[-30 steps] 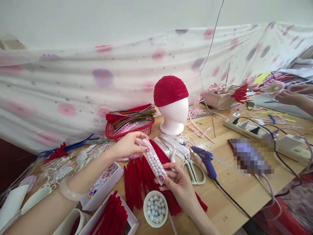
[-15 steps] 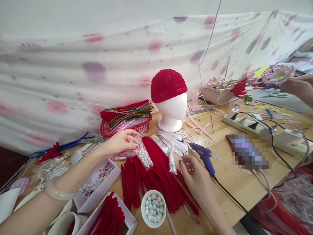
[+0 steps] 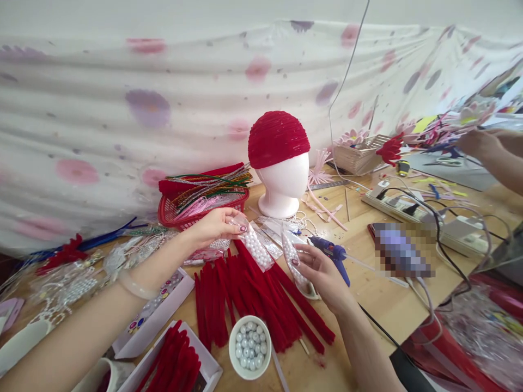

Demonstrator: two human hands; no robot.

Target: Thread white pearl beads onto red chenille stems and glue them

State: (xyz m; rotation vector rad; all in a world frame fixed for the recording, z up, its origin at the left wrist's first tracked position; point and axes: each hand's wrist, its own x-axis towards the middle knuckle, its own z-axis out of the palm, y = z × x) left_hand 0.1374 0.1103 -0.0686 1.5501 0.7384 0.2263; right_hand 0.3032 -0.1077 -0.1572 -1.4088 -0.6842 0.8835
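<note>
One pearl bag (image 3: pixel 256 246) is pinched by the left hand (image 3: pixel 216 227), another bag (image 3: pixel 295 260) by the right hand (image 3: pixel 322 272); both should be held upright over the counter (image 3: pixel 379 305).

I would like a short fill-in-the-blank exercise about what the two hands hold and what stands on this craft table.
1. The left hand holds a clear packet of white ____ by its top end.
2. The right hand holds a second packet, just left of the blue ____.
3. The foam head wears a cap of ____ colour.
4. The small white bowl stands in front of the red ____ cleaners.

Missing words: beads; glue gun; red; pipe
</note>
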